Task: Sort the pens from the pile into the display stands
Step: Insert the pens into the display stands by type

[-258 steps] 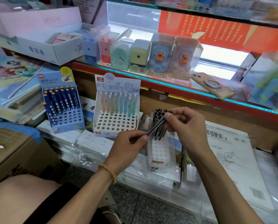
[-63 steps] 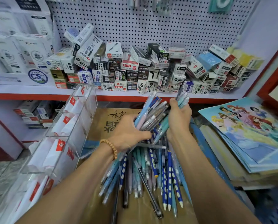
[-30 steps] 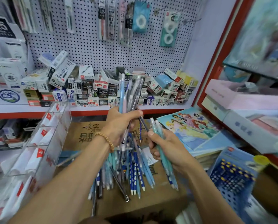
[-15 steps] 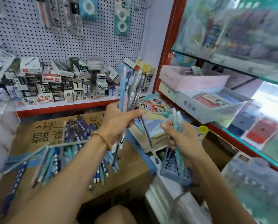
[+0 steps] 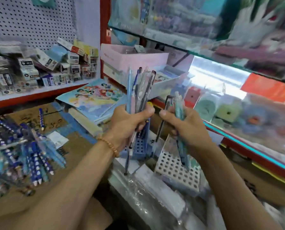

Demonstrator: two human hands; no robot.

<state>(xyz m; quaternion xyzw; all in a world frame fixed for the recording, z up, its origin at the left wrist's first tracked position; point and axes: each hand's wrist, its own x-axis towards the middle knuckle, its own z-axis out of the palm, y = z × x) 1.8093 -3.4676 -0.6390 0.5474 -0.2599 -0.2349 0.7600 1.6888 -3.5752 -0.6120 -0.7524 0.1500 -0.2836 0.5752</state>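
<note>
Fingers (image 5: pixel 143 113) of your left hand (image 5: pixel 126 123) clamp a mixed pen bundle (image 5: pixel 141 90) and your right hand (image 5: pixel 186 125) grips teal pens (image 5: pixel 179 107), now swung away from the pile (image 5: pixel 27 156) to above the white stand (image 5: pixel 176 171) and blue stand (image 5: pixel 142 143), so slotting can begin.

Two bare forearms seen without sleeves, a string of small round tan beads (image 5: pixel 109 144) worn as a bracelet on the left wrist, nothing worn on the right wrist

No legible text anywhere, all lettering blurred.
</note>
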